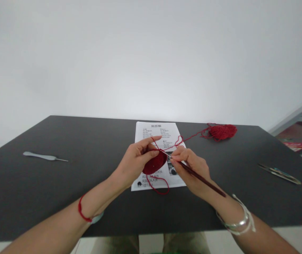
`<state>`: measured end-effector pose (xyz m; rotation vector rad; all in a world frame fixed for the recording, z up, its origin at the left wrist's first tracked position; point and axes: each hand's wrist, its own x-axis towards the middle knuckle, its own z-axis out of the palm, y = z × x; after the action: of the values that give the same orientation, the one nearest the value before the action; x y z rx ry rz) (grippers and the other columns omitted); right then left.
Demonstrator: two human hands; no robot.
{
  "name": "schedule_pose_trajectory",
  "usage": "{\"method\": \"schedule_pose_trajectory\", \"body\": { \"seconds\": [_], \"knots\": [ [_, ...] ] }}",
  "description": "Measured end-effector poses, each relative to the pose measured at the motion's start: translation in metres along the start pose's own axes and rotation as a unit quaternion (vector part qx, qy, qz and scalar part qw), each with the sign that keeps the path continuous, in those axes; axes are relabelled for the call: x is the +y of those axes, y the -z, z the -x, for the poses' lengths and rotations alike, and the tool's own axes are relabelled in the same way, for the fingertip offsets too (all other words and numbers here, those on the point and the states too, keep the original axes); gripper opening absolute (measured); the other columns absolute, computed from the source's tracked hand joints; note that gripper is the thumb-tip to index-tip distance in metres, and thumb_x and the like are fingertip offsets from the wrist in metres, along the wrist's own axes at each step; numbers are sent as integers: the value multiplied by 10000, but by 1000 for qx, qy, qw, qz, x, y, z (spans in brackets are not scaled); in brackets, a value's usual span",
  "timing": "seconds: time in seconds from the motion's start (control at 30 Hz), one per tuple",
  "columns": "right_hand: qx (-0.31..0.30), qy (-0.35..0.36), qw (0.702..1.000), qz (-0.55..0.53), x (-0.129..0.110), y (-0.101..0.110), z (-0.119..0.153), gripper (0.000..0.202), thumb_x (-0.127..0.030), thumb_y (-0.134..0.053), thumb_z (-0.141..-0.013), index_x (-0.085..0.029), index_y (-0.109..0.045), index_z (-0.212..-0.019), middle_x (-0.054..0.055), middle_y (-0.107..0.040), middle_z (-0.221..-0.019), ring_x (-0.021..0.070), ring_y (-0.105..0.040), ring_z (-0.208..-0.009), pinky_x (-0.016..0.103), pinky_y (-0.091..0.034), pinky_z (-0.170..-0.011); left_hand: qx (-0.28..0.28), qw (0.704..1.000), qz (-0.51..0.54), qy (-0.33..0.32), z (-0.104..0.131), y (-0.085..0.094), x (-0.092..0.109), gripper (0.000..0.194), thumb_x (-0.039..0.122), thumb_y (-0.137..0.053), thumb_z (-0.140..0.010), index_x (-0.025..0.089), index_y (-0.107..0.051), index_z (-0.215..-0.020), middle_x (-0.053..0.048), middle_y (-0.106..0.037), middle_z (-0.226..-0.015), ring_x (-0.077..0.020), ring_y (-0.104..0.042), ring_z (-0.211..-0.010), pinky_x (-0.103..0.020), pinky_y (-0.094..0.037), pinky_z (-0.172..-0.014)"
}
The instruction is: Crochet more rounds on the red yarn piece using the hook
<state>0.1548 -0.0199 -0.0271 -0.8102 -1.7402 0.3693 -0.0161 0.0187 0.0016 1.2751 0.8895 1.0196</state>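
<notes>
My left hand (137, 158) pinches a round red crochet piece (154, 165) at its upper edge, with the index finger stretched out and red yarn looped over it. Between the fingers of my right hand (191, 167) is a crochet hook (203, 180) with a dark brown handle. Its metal tip meets the top edge of the crochet piece by my left thumb. A loose yarn tail (164, 192) hangs below the piece. From the work, a strand runs right to a ball of red yarn (223, 132).
Printed pattern sheets (156, 127) lie under my hands on the dark table (92, 197). At the left is a second hook with a pale grey handle (39, 156). Small metal snips (279, 173) lie at the right. A white wall (151, 60) stands behind the table.
</notes>
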Motion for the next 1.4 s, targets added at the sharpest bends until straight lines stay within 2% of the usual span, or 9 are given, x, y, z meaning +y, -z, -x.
{"method": "schedule_pose_trajectory", "body": {
  "seconds": [0.1,0.27,0.43,0.5,0.63,0.73,0.97,1.27,1.4],
  "knots": [
    [3,-8,1000,-16,1,1,-1,147,-101,-574,-826,-234,-536,-775,-15,-601,-710,125,-548,-621,258,-411,-553,-10,1000,-11,1,1,0,1,465,166,-657,-703,106,-635,-1164,46,-560,-642,-84,-472,-565,-223,-351,-546],
    [55,-204,951,-225,5,-3,-4,177,-175,-558,-849,-218,-496,-689,-56,-499,-556,104,-441,-484,245,-347,-476,-7,1000,3,14,1,-1,-1,467,165,-668,-684,116,-644,-1147,41,-574,-662,-84,-484,-572,-220,-350,-545],
    [58,-171,971,-158,3,-2,0,123,-151,-641,-797,-209,-576,-709,-25,-581,-652,111,-503,-577,251,-371,-531,3,1000,17,16,-1,2,-1,433,166,-675,-682,96,-653,-1109,48,-564,-640,-76,-480,-567,-212,-352,-547],
    [53,-178,963,-197,3,0,-2,128,-151,-655,-786,-209,-577,-701,-25,-588,-646,112,-505,-575,252,-372,-534,-4,1000,15,13,-1,3,-1,422,171,-682,-690,99,-654,-1104,50,-566,-636,-74,-480,-571,-210,-358,-558],
    [46,-273,875,-396,3,-1,-11,183,-196,-673,-766,-195,-536,-644,-43,-546,-547,96,-456,-497,231,-333,-476,-28,999,34,18,-1,2,-3,435,161,-705,-678,120,-655,-1108,47,-586,-662,-75,-497,-598,-213,-380,-598],
    [46,-327,826,-456,2,-8,-14,197,-225,-701,-741,-184,-536,-639,-37,-559,-552,85,-438,-495,213,-323,-464,-44,996,62,36,0,0,-4,460,164,-721,-668,131,-652,-1121,52,-573,-649,-68,-478,-577,-213,-371,-587],
    [77,-272,878,-386,3,-18,-7,177,-255,-704,-754,-196,-549,-691,-42,-590,-597,82,-443,-492,210,-336,-458,-50,986,132,83,1,-2,-9,496,153,-764,-632,155,-657,-1116,47,-581,-644,-73,-503,-587,-214,-385,-610],
    [81,-386,768,-504,2,-13,-13,276,-243,-756,-685,-174,-497,-623,-39,-587,-572,54,-443,-498,148,-333,-444,-71,966,196,151,0,-2,-8,469,90,-776,-611,142,-672,-1066,2,-649,-710,-76,-556,-604,-203,-419,-635],
    [65,-368,784,-495,4,-12,-11,275,-266,-746,-702,-178,-495,-633,-42,-585,-574,57,-423,-483,161,-305,-435,-62,966,197,155,-1,-2,-7,468,89,-768,-620,138,-656,-1072,-6,-660,-726,-79,-566,-597,-211,-434,-637]
  ]
}}
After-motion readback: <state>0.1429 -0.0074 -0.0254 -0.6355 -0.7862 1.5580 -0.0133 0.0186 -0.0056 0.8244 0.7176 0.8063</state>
